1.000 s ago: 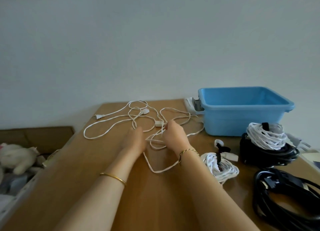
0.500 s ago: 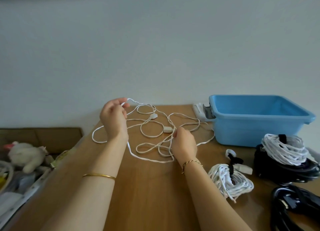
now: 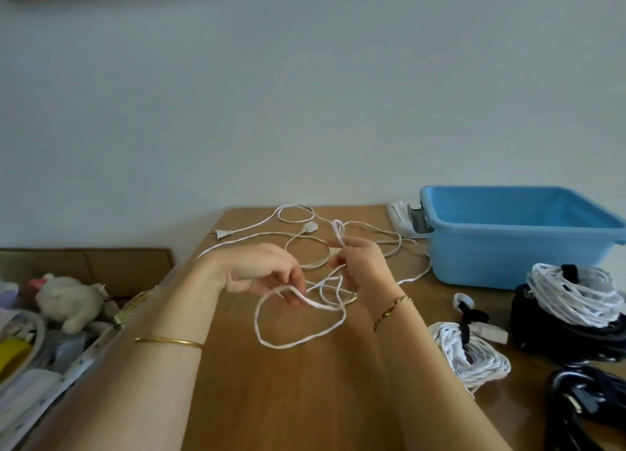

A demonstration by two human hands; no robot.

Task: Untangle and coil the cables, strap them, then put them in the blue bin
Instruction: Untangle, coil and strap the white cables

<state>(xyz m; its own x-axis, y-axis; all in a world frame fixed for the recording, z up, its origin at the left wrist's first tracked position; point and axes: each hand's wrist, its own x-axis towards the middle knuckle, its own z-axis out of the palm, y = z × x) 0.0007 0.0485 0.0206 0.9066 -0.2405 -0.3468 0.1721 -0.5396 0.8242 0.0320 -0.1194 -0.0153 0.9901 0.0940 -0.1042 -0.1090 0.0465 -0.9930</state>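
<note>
A thin white cable [image 3: 298,340] lies tangled on the wooden table [image 3: 288,399], its plug [image 3: 223,233] at the far left and an inline switch [image 3: 310,227] behind my hands. My left hand [image 3: 264,274] pinches a loop of this cable just above the table. My right hand [image 3: 364,267] grips several strands, with a short loop sticking up above its fingers. The blue bin [image 3: 515,244] stands at the back right and looks empty.
Right of my hands lie a strapped white coil [image 3: 471,355], another white coil [image 3: 576,294] on top of a black one, and a black cable [image 3: 589,410] at the front right. A white box [image 3: 401,215] sits behind the bin. A soft toy [image 3: 67,301] and clutter lie left of the table.
My left hand came down from the far left and in toward my right hand, drawing a loop of white cable with it. My right hand lifted off the table with strands in it.
</note>
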